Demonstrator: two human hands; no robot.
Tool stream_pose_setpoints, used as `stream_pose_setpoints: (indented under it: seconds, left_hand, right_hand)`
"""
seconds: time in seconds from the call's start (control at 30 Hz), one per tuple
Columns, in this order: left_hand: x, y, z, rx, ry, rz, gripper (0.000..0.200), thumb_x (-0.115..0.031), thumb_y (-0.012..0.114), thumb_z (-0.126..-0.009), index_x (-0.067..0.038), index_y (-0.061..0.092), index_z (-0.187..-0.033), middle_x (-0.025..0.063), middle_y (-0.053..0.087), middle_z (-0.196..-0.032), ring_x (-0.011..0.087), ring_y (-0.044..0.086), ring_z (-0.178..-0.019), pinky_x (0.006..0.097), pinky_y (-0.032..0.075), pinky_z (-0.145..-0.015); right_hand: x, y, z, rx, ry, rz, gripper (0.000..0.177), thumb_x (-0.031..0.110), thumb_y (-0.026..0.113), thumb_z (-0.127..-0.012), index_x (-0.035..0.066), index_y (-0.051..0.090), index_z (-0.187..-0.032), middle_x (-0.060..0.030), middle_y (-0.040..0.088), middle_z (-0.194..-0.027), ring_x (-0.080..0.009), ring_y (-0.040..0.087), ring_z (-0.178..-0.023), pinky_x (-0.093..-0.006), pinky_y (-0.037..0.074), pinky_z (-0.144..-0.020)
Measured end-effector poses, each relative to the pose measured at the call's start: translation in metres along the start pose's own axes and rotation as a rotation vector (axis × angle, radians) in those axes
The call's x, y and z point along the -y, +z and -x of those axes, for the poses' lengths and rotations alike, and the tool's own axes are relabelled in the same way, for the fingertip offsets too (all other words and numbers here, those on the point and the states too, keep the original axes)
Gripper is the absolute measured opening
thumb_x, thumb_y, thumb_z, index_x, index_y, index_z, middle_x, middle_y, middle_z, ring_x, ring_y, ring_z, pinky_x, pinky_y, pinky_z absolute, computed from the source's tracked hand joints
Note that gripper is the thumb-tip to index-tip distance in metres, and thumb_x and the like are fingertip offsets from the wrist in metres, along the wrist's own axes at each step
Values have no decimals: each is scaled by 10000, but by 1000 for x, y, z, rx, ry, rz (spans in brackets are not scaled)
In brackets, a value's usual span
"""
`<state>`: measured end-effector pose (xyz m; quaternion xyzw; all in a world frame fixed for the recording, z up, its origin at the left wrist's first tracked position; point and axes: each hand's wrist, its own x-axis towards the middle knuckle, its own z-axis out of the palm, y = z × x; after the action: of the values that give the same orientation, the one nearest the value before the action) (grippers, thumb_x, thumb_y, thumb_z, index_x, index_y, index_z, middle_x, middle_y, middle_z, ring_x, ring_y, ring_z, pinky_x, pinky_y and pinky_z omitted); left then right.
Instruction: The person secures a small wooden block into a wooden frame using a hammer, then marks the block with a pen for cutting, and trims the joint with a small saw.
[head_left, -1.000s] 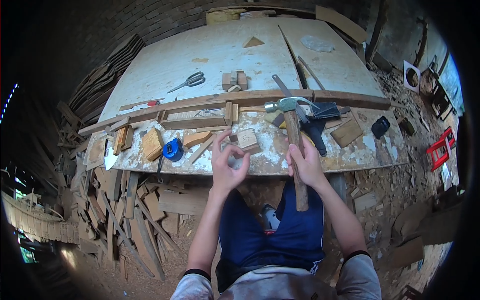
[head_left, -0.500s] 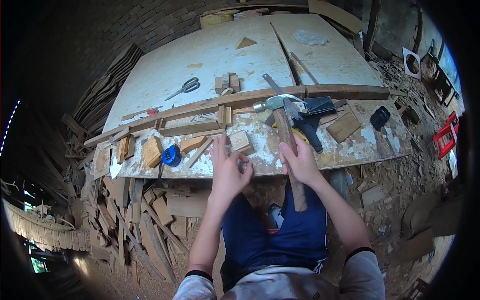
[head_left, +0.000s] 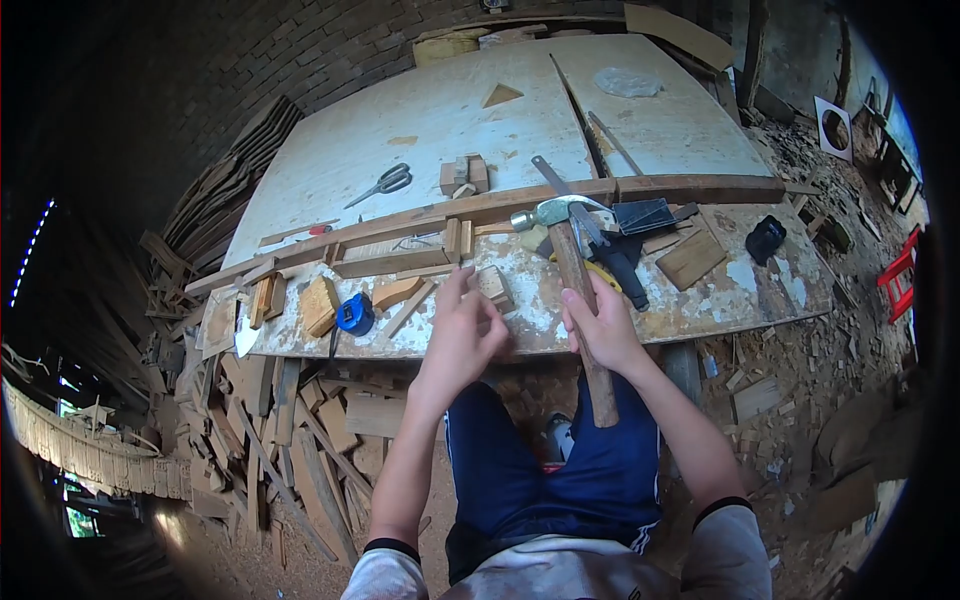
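My right hand [head_left: 604, 322] is wrapped round the wooden handle of a claw hammer [head_left: 577, 285]. The hammer's head points up and away over the bench, and its handle end hangs over my lap. My left hand [head_left: 462, 330] is above the near bench edge, thumb and index finger curled together. Whatever might lie in that pinch is too small to make out. Just beyond its fingers sits a small wooden block [head_left: 495, 287], partly covered by the hand. A narrow wood strip [head_left: 408, 308] and a shaped wood piece [head_left: 397, 292] lie to the left.
A blue tape measure [head_left: 355, 314], a wood chunk [head_left: 320, 306] and scissors [head_left: 382, 184] are on the left. A long wooden beam [head_left: 420, 222] crosses the bench [head_left: 700, 300]. A saw blade [head_left: 549, 175] and a black case [head_left: 765, 238] lie right. Scrap wood [head_left: 290, 440] litters the floor.
My left hand has lifted slightly and shifted left, covering more of the small block. My right hand still grips the hammer. The whole view has shifted a little.
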<state>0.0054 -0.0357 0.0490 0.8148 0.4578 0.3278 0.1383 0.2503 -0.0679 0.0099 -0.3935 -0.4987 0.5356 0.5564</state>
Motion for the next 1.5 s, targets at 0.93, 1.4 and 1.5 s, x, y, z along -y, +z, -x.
stream_pose_setpoints:
  seconds: [0.93, 1.4, 1.5]
  left_hand:
    - [58, 42, -7, -562, -98, 241, 113, -85, 809, -958, 4, 822, -1026, 141, 820, -973, 262, 783, -928, 364, 585, -877]
    - [53, 35, -7, -478, -82, 283, 118, -53, 833, -941, -1, 848, -1046, 128, 839, -1022, 200, 781, -964, 330, 585, -909]
    - [53, 37, -6, -478, -119, 322, 123, -58, 831, -945, -3, 849, -1054, 155, 835, -1067, 221, 786, -1034, 340, 588, -956]
  right_hand:
    - [-6, -2, -4, -10, -37, 22, 293, 281, 601, -1159, 19, 582, -1287, -30, 606, -766, -108, 597, -515, -269, 490, -479]
    - [-6, -3, -7, -5, -6, 30, 314, 274, 564, -1173, 1, 570, -1327, -50, 617, -773, -124, 595, -507, -278, 494, -478]
    - [-6, -3, -7, -9, 5, 27, 277, 273, 585, -1166, 23, 571, -1286, -29, 606, -769, -105, 594, -513, -265, 490, -474]
